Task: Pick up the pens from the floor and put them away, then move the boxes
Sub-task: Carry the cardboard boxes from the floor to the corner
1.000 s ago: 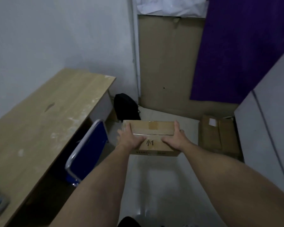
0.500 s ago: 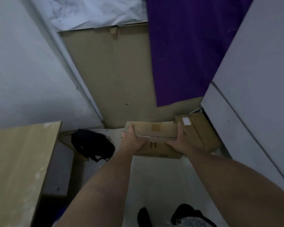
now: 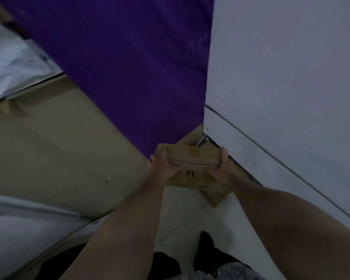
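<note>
I hold a small brown cardboard box (image 3: 192, 158) out in front of me, with tape on its top and black marks on its near side. My left hand (image 3: 164, 168) grips its left end and my right hand (image 3: 223, 172) grips its right end. The box hangs over a second, larger cardboard box (image 3: 216, 194) that lies on the floor in the corner; most of that one is hidden behind the held box and my hands. No pens are in sight.
A purple sheet (image 3: 119, 67) hangs over a tall cardboard panel (image 3: 59, 148) ahead. A grey-white wall (image 3: 291, 87) closes the right side. Pale tiled floor (image 3: 190, 215) lies below my arms. My dark shoes (image 3: 206, 245) show at the bottom.
The view has swung right toward the corner; the desk, blue chair and black bag have left the frame. The held box has come over the larger box on the floor.
</note>
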